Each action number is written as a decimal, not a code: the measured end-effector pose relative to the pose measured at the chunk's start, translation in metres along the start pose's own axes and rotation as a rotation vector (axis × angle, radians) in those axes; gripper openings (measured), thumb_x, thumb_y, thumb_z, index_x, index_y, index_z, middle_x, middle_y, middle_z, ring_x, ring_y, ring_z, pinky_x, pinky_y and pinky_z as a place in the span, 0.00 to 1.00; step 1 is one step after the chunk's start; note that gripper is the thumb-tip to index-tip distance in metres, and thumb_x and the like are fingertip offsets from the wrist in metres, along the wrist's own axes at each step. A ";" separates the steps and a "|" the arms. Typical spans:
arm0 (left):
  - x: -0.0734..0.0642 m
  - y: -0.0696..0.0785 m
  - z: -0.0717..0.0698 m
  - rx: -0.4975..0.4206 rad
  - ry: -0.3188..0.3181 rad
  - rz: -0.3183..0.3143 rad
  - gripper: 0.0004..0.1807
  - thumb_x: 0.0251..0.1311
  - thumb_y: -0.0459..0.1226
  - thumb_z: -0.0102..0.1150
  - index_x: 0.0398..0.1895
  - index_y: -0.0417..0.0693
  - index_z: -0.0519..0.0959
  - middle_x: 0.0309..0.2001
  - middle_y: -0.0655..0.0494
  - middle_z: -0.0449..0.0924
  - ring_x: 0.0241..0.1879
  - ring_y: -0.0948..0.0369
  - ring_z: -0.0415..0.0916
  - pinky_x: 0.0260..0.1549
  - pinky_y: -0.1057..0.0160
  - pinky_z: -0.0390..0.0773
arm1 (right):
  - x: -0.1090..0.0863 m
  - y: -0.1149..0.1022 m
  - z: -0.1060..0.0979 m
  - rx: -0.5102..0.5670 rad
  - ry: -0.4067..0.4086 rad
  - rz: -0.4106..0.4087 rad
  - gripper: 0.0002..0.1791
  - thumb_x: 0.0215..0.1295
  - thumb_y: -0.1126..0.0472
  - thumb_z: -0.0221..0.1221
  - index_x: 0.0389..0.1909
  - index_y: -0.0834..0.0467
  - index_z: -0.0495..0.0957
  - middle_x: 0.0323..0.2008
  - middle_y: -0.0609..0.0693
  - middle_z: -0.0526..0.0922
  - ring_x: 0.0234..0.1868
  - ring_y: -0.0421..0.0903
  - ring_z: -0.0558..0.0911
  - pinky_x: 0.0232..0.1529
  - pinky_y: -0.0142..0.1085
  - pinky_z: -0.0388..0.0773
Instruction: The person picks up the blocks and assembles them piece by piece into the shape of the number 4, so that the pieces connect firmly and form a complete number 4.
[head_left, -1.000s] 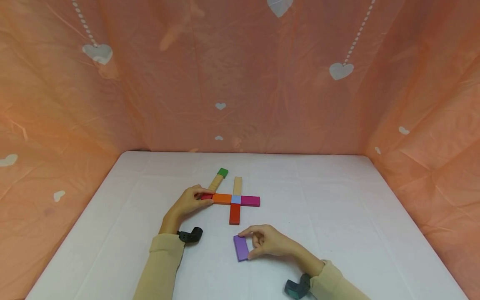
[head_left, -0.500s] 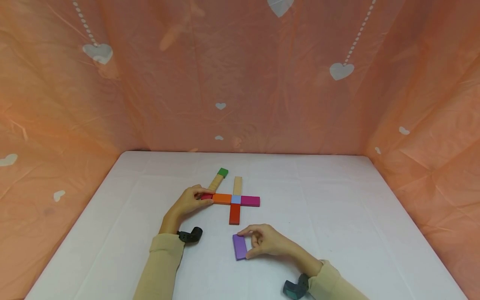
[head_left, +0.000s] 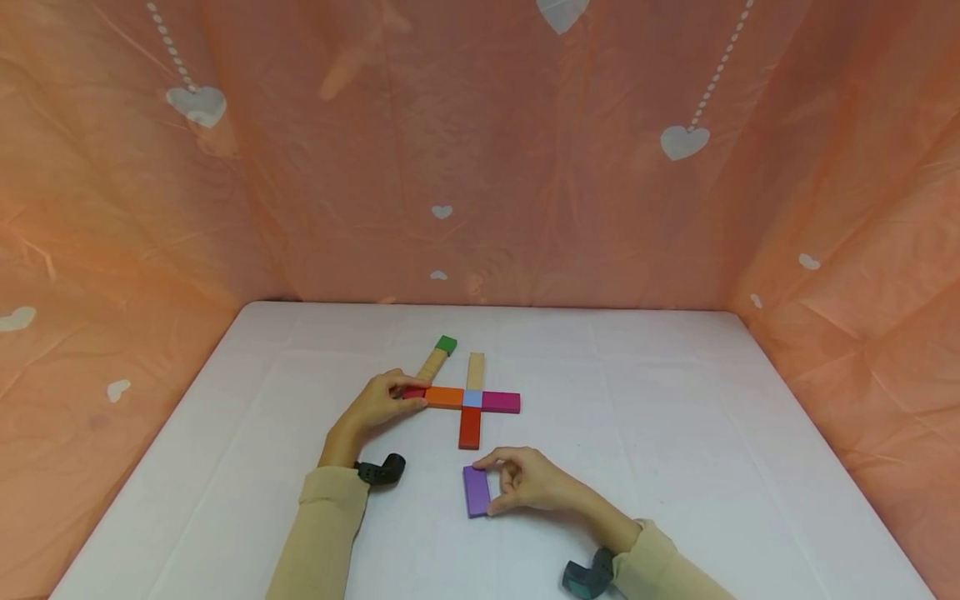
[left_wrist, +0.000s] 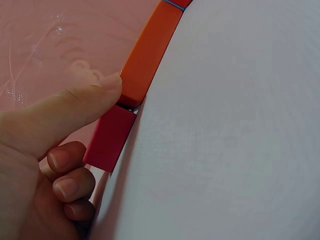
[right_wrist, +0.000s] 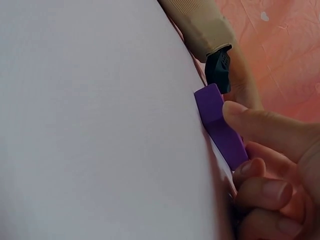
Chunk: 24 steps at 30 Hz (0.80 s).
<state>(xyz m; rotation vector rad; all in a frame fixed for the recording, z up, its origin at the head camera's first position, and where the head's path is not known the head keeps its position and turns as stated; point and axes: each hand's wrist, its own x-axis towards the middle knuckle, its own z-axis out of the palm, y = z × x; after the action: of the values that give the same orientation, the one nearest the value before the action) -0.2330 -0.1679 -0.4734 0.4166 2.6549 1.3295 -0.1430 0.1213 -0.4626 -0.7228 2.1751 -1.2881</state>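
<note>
At the left end of an orange wooden block (head_left: 444, 397), my left hand (head_left: 381, 402) pinches with thumb and index finger; the thumb tip lies against the block's side in the left wrist view. A crimson block (left_wrist: 111, 137) adjoins that end, partly behind the hand. My right hand (head_left: 531, 482) pinches a purple block (head_left: 476, 492) between thumb and index finger near its two short ends. This block is close over the table, in front of the cross of blocks, nearest the red block (head_left: 469, 428). In the right wrist view the other fingers curl in below the thumb.
A light blue block (head_left: 472, 399) is the cross's centre, with a magenta block (head_left: 501, 402) to its right and a plain wood block (head_left: 476, 372) behind. Further plain wood (head_left: 432, 365) slants toward a green block (head_left: 446, 345). A white cloth (head_left: 675, 450) covers the table.
My right hand has shifted the purple block slightly left and toward the red block. The left hand and the other blocks have stayed put.
</note>
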 end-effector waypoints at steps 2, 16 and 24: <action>0.000 0.000 0.000 0.005 0.001 0.009 0.18 0.55 0.39 0.68 0.50 0.44 0.83 0.36 0.48 0.76 0.37 0.59 0.64 0.36 0.66 0.64 | 0.000 0.000 0.000 0.000 0.002 0.004 0.27 0.50 0.65 0.71 0.54 0.61 0.78 0.16 0.56 0.72 0.19 0.30 0.67 0.31 0.23 0.66; -0.001 0.001 0.000 0.008 0.004 0.008 0.18 0.55 0.39 0.67 0.50 0.45 0.83 0.36 0.47 0.76 0.37 0.58 0.65 0.36 0.66 0.65 | 0.005 -0.002 0.006 -0.004 0.040 -0.012 0.27 0.49 0.65 0.72 0.53 0.62 0.78 0.16 0.59 0.73 0.18 0.30 0.68 0.27 0.23 0.66; -0.001 0.001 0.000 0.001 0.004 0.011 0.18 0.56 0.39 0.67 0.50 0.44 0.83 0.36 0.47 0.76 0.37 0.59 0.65 0.35 0.66 0.65 | 0.007 -0.002 0.007 -0.008 0.049 -0.012 0.27 0.49 0.64 0.72 0.52 0.62 0.77 0.16 0.59 0.74 0.18 0.29 0.67 0.27 0.22 0.65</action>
<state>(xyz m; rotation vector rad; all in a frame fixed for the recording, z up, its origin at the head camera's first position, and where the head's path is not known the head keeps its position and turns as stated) -0.2322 -0.1677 -0.4722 0.4295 2.6606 1.3334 -0.1431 0.1112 -0.4648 -0.7154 2.2188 -1.3165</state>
